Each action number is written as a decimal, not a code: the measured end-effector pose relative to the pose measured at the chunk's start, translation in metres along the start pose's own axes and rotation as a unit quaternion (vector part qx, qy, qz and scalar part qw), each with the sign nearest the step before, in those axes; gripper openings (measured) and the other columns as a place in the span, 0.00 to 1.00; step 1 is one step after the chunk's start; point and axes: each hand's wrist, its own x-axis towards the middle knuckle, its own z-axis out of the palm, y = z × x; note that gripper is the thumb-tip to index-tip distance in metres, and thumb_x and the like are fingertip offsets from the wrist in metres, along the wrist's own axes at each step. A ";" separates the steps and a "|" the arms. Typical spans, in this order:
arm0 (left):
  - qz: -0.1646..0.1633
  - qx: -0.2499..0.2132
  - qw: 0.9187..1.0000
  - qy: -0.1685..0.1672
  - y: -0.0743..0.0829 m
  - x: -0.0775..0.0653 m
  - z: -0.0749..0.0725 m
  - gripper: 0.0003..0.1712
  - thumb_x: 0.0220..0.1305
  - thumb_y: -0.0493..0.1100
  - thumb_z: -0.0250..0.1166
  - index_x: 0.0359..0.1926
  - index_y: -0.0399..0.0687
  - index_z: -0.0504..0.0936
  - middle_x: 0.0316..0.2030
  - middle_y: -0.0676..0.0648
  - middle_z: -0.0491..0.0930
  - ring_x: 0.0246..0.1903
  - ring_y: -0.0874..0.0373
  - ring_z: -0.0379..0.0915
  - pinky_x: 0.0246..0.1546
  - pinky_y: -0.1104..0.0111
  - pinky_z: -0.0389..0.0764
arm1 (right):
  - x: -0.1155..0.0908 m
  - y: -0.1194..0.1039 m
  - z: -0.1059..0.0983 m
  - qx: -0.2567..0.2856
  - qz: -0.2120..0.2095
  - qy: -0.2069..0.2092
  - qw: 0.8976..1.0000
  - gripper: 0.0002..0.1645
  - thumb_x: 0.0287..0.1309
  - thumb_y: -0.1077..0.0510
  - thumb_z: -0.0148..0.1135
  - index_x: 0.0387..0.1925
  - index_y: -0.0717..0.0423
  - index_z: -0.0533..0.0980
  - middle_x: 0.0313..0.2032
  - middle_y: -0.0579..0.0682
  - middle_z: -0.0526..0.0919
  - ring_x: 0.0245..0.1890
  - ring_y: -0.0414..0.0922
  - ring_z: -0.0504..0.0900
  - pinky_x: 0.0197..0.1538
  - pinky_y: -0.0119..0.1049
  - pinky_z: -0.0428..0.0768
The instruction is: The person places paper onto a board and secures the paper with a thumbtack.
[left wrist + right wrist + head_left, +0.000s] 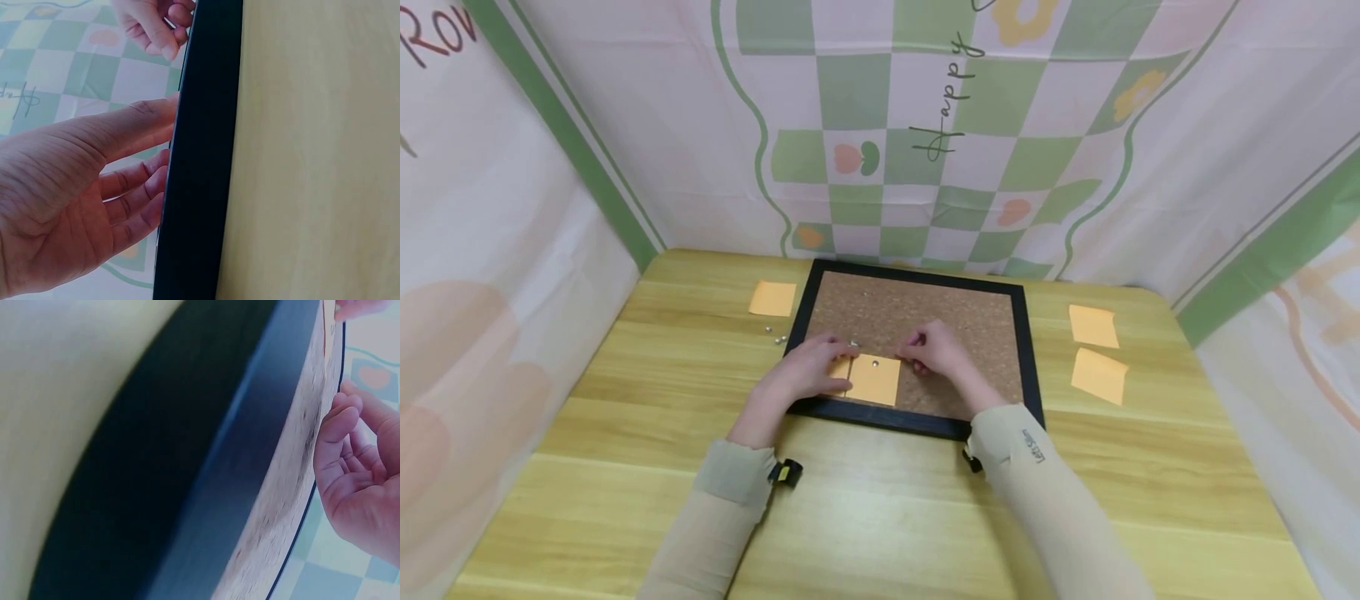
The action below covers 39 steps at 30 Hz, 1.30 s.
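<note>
Near its lower edge, a black-framed cork board [955,312] bears an orange sticky note [872,385] with a silver pushpin [875,363] at its upper middle. Left of that note lies a second orange note [842,367], mostly covered by my left hand [805,371]. My left thumb and fingers are spread over it and not curled round anything. Another silver pin [854,343] shows by the left fingertips. My right hand [936,350] is at the first note's upper right corner, thumb and forefinger together. Whether they pinch anything is too small to make out.
One orange note [772,298] lies left of the board on the wooden table [865,517], with several small silver pins [779,340] below it. Two more orange notes [1093,325] lie to the right. Printed cloth [910,200] hangs behind and at both sides.
</note>
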 end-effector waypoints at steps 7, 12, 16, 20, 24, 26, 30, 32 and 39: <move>-0.004 0.000 1.000 -0.003 0.001 -0.001 0.000 0.33 0.61 0.52 0.72 0.66 0.53 0.77 0.62 0.43 0.75 0.61 0.47 0.72 0.64 0.54 0.74 | -0.009 0.012 -0.015 0.014 -0.012 -0.001 1.000 0.11 0.62 0.54 0.68 0.33 0.59 0.81 0.19 0.50 0.82 0.17 0.40 0.78 0.23 0.30 0.75; -0.006 0.003 1.000 -0.002 0.001 -0.001 0.001 0.33 0.61 0.52 0.72 0.66 0.53 0.76 0.62 0.43 0.75 0.61 0.48 0.72 0.63 0.54 0.74 | -0.017 0.021 -0.030 0.002 -0.018 0.010 1.000 0.12 0.62 0.53 0.68 0.31 0.58 0.80 0.21 0.52 0.82 0.19 0.43 0.78 0.25 0.32 0.75; -0.006 0.005 1.000 -0.002 0.001 0.000 0.002 0.33 0.61 0.53 0.72 0.66 0.53 0.76 0.61 0.44 0.75 0.61 0.49 0.72 0.63 0.55 0.74 | -0.024 0.032 -0.043 -0.015 -0.029 0.016 0.999 0.12 0.64 0.53 0.67 0.32 0.59 0.80 0.24 0.54 0.83 0.21 0.44 0.78 0.28 0.33 0.76; -0.005 0.005 1.000 0.000 0.001 0.000 0.002 0.33 0.61 0.53 0.72 0.66 0.53 0.76 0.61 0.44 0.75 0.60 0.49 0.72 0.63 0.55 0.75 | -0.031 0.047 -0.052 -0.032 -0.042 0.027 0.998 0.12 0.64 0.52 0.66 0.33 0.57 0.81 0.26 0.53 0.83 0.24 0.43 0.78 0.31 0.34 0.77; -0.003 0.007 1.000 -0.001 0.000 0.001 0.003 0.33 0.61 0.52 0.72 0.66 0.52 0.76 0.61 0.44 0.75 0.61 0.49 0.72 0.63 0.56 0.75 | -0.037 0.065 -0.060 -0.053 -0.060 0.055 0.995 0.11 0.62 0.51 0.69 0.34 0.56 0.83 0.30 0.52 0.86 0.29 0.41 0.79 0.34 0.33 0.76; -0.003 0.008 1.000 -0.001 0.000 0.001 0.003 0.33 0.61 0.52 0.72 0.66 0.52 0.76 0.61 0.44 0.75 0.61 0.49 0.72 0.63 0.56 0.74 | -0.039 0.073 -0.065 -0.057 -0.065 0.068 0.994 0.11 0.61 0.51 0.69 0.35 0.57 0.83 0.32 0.53 0.87 0.29 0.39 0.79 0.34 0.31 0.76; -0.001 0.009 1.000 0.001 -0.001 0.002 0.003 0.33 0.61 0.53 0.72 0.66 0.52 0.77 0.61 0.44 0.75 0.60 0.49 0.72 0.63 0.56 0.74 | -0.044 0.087 -0.075 -0.030 -0.067 0.070 0.995 0.12 0.62 0.56 0.68 0.38 0.63 0.83 0.33 0.58 0.86 0.28 0.39 0.79 0.29 0.29 0.77; -0.001 0.009 1.000 0.001 -0.001 0.002 0.002 0.33 0.61 0.52 0.72 0.66 0.52 0.77 0.61 0.44 0.75 0.60 0.49 0.72 0.63 0.56 0.75 | -0.048 0.092 -0.081 -0.020 -0.061 0.067 0.996 0.12 0.63 0.58 0.67 0.40 0.65 0.82 0.34 0.61 0.86 0.28 0.40 0.80 0.29 0.28 0.79; -0.002 0.009 1.000 -0.001 0.001 0.000 0.002 0.33 0.61 0.52 0.72 0.66 0.52 0.76 0.60 0.43 0.75 0.59 0.49 0.73 0.61 0.56 0.75 | -0.066 0.113 -0.102 -0.049 -0.031 0.099 0.993 0.18 0.66 0.54 0.65 0.47 0.65 0.80 0.42 0.62 0.86 0.38 0.48 0.83 0.37 0.27 0.78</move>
